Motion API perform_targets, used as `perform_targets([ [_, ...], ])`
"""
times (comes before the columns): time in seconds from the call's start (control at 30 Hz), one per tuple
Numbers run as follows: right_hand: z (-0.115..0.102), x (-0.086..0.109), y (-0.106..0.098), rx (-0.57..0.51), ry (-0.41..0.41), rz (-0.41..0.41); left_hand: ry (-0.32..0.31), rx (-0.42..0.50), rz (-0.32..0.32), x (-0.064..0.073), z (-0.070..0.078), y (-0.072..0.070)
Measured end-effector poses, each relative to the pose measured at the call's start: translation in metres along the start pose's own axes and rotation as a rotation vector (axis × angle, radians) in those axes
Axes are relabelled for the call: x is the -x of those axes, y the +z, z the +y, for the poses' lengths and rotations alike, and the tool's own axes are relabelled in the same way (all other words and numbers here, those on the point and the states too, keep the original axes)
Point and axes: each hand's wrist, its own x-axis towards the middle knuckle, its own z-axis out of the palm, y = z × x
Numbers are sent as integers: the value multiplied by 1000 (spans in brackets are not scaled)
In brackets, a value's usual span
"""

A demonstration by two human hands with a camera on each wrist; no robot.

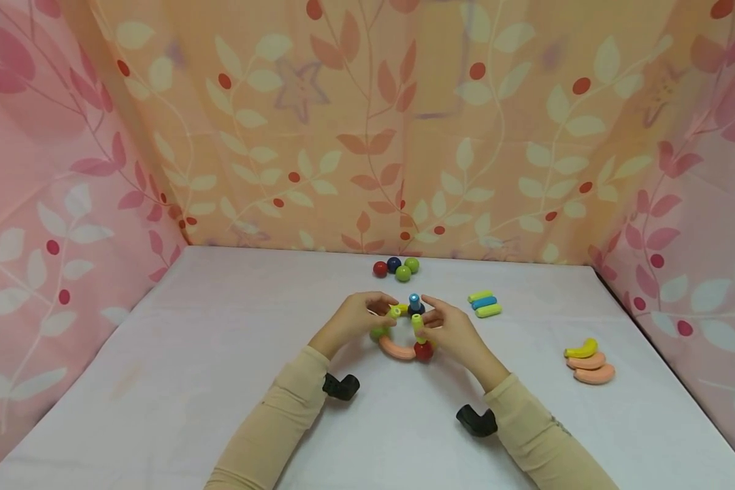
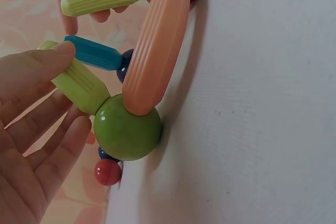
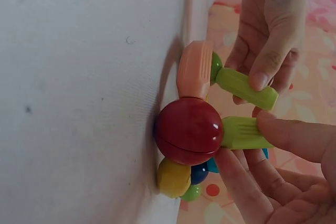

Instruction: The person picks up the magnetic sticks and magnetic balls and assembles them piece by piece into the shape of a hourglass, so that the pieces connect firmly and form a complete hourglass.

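Observation:
A ring of balls and curved bars lies on the white table, with short sticks standing up from its balls. My left hand (image 1: pixel 354 318) pinches the lime green stick (image 2: pixel 83 88) that rises from the green ball (image 2: pixel 127 128). Between thumb and fingers, my right hand (image 1: pixel 462 335) holds another lime green stick (image 3: pixel 242 132) on the red ball (image 3: pixel 189 130). A curved orange bar (image 2: pixel 157 48) joins those two balls. At the ring's far side, a blue stick (image 1: pixel 414 301) stands on a dark blue ball (image 1: pixel 416 311). Yellow bars (image 3: pixel 174 178) form other sides, partly hidden by the hands.
Behind the ring sit a loose red ball (image 1: pixel 380 269), a dark blue ball (image 1: pixel 394 265) and two green balls (image 1: pixel 403 273). Three loose sticks (image 1: pixel 484 301) lie to its right. Farther right are a yellow curved bar (image 1: pixel 582 349) and two orange ones (image 1: pixel 594 374). Patterned curtains surround the table.

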Motion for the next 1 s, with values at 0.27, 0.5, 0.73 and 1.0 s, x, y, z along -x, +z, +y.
perform_targets([
  [0.27,2,-4,1,40,-22,1,29,-22,-10,0,1,6],
  [0.5,2,-9,2,85,-64,2,38,-36,3,0,-1,10],
  [0.73,0,-10,5,96,-56,6,38,-27,4,1,-2,13],
  [1.0,-3,-7,5,116,-37,28,5,-18,14,1,1,15],
])
